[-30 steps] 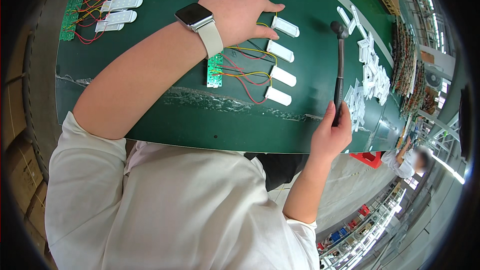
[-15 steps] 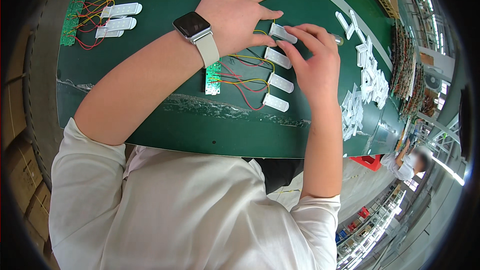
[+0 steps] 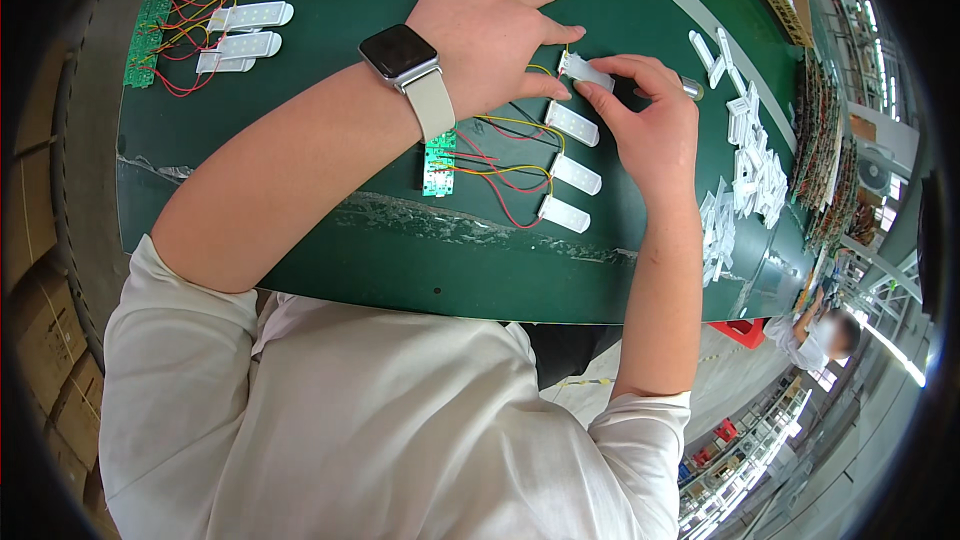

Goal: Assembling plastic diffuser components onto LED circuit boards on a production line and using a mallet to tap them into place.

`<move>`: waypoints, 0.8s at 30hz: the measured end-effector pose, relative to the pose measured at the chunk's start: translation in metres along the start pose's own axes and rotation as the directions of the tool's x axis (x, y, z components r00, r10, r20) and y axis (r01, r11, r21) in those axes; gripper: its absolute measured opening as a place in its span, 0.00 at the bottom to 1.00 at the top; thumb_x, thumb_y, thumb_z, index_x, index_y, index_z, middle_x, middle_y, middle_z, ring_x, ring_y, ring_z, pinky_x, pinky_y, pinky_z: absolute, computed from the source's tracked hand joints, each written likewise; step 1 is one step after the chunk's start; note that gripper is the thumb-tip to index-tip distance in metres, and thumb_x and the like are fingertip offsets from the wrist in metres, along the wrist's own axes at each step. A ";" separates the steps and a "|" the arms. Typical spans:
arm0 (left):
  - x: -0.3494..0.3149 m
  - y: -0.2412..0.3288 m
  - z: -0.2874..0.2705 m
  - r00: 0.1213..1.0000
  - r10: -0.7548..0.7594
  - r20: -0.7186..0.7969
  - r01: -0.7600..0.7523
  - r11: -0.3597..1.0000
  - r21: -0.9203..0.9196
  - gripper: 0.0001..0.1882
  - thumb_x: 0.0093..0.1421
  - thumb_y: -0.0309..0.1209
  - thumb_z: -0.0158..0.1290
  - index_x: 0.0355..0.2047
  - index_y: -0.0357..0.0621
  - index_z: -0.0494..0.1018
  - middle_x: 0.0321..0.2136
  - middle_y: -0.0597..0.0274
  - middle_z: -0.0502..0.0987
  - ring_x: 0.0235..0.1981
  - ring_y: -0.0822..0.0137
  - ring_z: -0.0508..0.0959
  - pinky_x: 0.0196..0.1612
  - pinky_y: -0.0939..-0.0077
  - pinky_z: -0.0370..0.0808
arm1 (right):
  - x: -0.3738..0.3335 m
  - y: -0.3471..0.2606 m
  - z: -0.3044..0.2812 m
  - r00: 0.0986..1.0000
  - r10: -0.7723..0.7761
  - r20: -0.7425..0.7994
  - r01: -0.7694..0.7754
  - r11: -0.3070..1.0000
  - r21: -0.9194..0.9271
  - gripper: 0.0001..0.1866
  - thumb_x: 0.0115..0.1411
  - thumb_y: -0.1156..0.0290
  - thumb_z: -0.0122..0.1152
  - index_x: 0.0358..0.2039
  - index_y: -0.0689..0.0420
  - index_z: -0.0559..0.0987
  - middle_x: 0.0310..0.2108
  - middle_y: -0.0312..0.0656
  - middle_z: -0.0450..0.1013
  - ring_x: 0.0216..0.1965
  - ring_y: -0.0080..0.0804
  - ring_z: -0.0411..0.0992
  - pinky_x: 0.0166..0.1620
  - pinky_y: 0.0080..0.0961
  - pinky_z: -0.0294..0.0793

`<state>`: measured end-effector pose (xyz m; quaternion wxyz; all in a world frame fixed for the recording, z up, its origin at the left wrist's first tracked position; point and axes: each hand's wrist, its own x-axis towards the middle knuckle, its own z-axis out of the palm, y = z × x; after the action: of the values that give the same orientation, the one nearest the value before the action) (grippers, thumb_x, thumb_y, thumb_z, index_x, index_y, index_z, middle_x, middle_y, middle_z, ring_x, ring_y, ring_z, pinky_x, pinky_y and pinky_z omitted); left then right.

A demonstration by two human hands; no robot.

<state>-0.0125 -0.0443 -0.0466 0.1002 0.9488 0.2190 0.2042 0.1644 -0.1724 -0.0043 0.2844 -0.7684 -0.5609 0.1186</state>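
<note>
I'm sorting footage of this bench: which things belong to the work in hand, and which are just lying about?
Seemingly in the work:
white light strip at the right hand
green circuit board, partly behind the left hand's wrist
three neighbouring light strips

Apparently lying about, untouched:
white plastic pieces piled at right
wired boards, upper left
stacked cartons, far left

"What sort of place are we seeing?"
"It's looking like a factory workshop: wired circuit boards (image 3: 438, 172) are lying on a green workbench (image 3: 520, 285)."
"Anything else showing it?"
"Cartons (image 3: 42, 320) are standing at left; loaded racks (image 3: 745, 460) are running along the right."
</note>
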 end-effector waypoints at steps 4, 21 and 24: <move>0.000 0.000 0.003 1.000 -0.010 -0.004 0.010 1.000 -0.022 0.28 0.58 0.58 0.62 0.56 0.66 0.81 0.66 0.63 0.72 0.68 0.54 0.66 0.65 0.53 0.64 | 0.002 -0.001 0.000 0.998 -0.048 0.035 0.049 0.998 -0.048 0.12 0.52 0.68 0.76 0.37 0.55 0.87 0.39 0.37 0.82 0.43 0.39 0.77 0.46 0.33 0.77; 0.000 0.001 0.002 1.000 -0.030 -0.008 0.030 1.000 0.005 0.28 0.58 0.59 0.61 0.56 0.67 0.81 0.65 0.64 0.73 0.68 0.56 0.67 0.63 0.55 0.66 | 0.006 -0.008 0.004 0.996 0.049 0.068 -0.049 0.999 0.003 0.14 0.52 0.69 0.77 0.39 0.54 0.87 0.36 0.36 0.82 0.40 0.34 0.76 0.45 0.30 0.77; 0.000 0.002 0.004 0.999 -0.028 -0.017 0.028 1.000 -0.001 0.27 0.58 0.58 0.62 0.56 0.67 0.81 0.65 0.64 0.73 0.68 0.57 0.67 0.63 0.55 0.66 | 0.005 -0.005 0.004 0.998 0.027 0.055 -0.027 1.000 0.008 0.14 0.52 0.69 0.77 0.40 0.54 0.87 0.37 0.36 0.82 0.40 0.34 0.76 0.45 0.29 0.77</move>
<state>-0.0101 -0.0461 -0.0495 0.1013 0.9439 0.2330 0.2109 0.1597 -0.1655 -0.0043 0.2705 -0.7711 -0.5576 0.1460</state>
